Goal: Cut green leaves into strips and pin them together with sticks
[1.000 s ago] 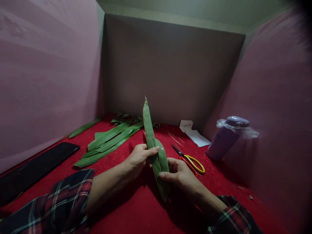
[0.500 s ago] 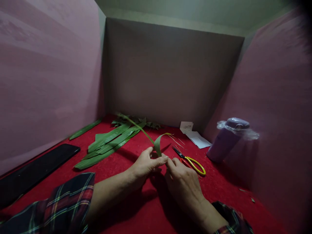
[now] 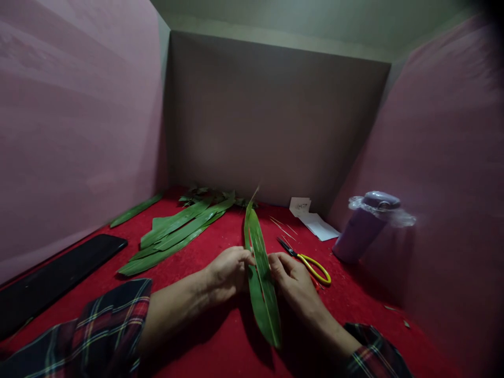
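Observation:
A long green leaf [image 3: 264,294], with a slit showing along part of it, stretches lengthwise between my hands above the red cloth. My left hand [image 3: 230,270] pinches its left edge near the middle, thumb on top. From the other side my right hand [image 3: 293,278] holds the right edge with curled fingers; its fingertips are partly hidden. The leaf's thin tip points away from me, and its broad end hangs toward me. Just beyond my right hand lie scissors [image 3: 315,266] with yellow and red handles.
Several flat leaves [image 3: 189,228] lie at the back left, with leafy sprigs [image 3: 192,197] behind. A black phone-like slab [image 3: 59,278] is at left. White papers [image 3: 321,227], thin sticks [image 3: 281,228] and a purple tumbler [image 3: 360,231] are at right. Walls enclose three sides.
The leaf between my hands has turned from pointing up and left to lying lengthwise, its broad face now showing. Both hands have shifted slightly and hold it by opposite edges.

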Motion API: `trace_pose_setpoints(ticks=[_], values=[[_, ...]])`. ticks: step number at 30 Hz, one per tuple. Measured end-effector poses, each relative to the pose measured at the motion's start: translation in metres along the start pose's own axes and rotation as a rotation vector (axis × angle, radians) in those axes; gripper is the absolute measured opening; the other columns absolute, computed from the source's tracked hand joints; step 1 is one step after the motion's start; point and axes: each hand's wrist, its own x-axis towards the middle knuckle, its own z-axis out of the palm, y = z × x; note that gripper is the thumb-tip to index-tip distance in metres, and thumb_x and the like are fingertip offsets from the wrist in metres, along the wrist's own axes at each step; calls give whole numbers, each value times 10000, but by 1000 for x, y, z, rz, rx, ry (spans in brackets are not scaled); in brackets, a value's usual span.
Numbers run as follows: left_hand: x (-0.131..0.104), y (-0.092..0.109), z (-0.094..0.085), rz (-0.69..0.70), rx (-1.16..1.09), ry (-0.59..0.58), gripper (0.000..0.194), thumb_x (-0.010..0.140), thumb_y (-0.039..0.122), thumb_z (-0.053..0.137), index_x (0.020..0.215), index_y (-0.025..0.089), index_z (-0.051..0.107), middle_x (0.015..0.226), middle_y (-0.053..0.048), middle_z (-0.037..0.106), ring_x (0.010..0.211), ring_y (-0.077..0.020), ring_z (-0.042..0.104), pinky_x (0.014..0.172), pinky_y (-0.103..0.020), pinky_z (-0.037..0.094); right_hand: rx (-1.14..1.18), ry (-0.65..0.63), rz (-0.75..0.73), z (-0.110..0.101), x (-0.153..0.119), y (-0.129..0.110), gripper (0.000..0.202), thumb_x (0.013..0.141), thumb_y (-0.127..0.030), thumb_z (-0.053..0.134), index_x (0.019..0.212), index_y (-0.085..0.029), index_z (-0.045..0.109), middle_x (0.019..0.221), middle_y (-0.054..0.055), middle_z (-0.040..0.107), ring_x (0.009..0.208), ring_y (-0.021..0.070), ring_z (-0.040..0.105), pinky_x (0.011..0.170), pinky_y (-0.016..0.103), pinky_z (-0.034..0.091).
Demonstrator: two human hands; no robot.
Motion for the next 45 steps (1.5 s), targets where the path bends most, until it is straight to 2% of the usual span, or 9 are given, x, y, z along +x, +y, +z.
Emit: trace_pose_setpoints(ticks=[2, 6, 14, 25, 29, 33, 36, 40, 45], values=[[2, -1, -2, -42, -35, -70, 242, 592, 94, 475, 781, 62, 622, 710, -124, 657, 644, -197, 628, 671, -330, 488, 67, -56, 43, 2, 3, 4, 343, 814, -497, 497, 746, -169, 570, 585, -22, 521, 487, 119, 468, 439, 225, 359], [5, -5, -4, 19, -1, -35, 263, 608, 75, 496, 840, 76, 621, 697, -114, 662, 614, -201, 632, 649, -341, 488, 197, -114, 132, 3, 5, 4, 333, 726, -481, 603, 703, -154, 545, 508, -58, 470, 384, 64, 376, 353, 181, 288], [6, -10, -7, 132, 143, 33, 242, 586, 77, 632, 828, 67, 644, 713, -105, 679, 626, -195, 645, 632, -311, 505, 360, -95, 187, -1, 1, 1, 300, 707, -435, 655, 706, -151, 561, 516, -59, 488, 392, 51, 378, 364, 165, 281], [2, -8, -9, 68, 267, -4, 236, 614, 167, 666, 833, 79, 654, 725, -99, 675, 589, -155, 629, 524, -231, 477, 308, -10, 132, 0, -2, -6, 276, 733, -434, 628, 719, -163, 577, 567, -27, 562, 458, 92, 450, 378, 182, 313], [2, -7, -7, 67, 293, 48, 194, 585, 158, 671, 762, 82, 652, 654, -75, 661, 504, -127, 594, 461, -206, 443, 198, 48, 89, -2, 2, -4, 314, 742, -466, 595, 726, -152, 599, 603, -4, 565, 466, 101, 456, 386, 197, 323], [5, -4, -7, 97, 328, 191, 158, 570, 141, 647, 717, 87, 632, 588, -53, 640, 466, -122, 571, 444, -213, 438, 22, 255, 27, -18, 14, 3, 406, 811, -524, 456, 877, -141, 575, 668, 13, 550, 485, 110, 449, 400, 212, 321], [7, -2, -9, 103, 356, 280, 131, 571, 135, 623, 692, 87, 611, 570, -54, 636, 468, -134, 578, 453, -231, 452, -168, 382, -26, -36, 25, 8, 361, 837, -492, 414, 853, -158, 550, 709, 27, 576, 572, 143, 515, 487, 241, 374], [9, 1, -11, 125, 410, 331, 90, 575, 135, 608, 653, 94, 594, 530, -37, 614, 439, -126, 557, 413, -215, 425, -491, 312, -61, -59, 40, 13, 207, 797, -345, 520, 713, -187, 623, 655, 14, 625, 645, 176, 566, 603, 278, 389], [13, 0, -15, 173, 407, 301, 128, 573, 161, 626, 685, 100, 615, 564, -33, 628, 452, -126, 559, 413, -210, 417, -846, 200, 26, -85, 63, 27, 111, 811, -221, 563, 769, -172, 653, 765, 34, 652, 730, 181, 579, 667, 325, 422]])
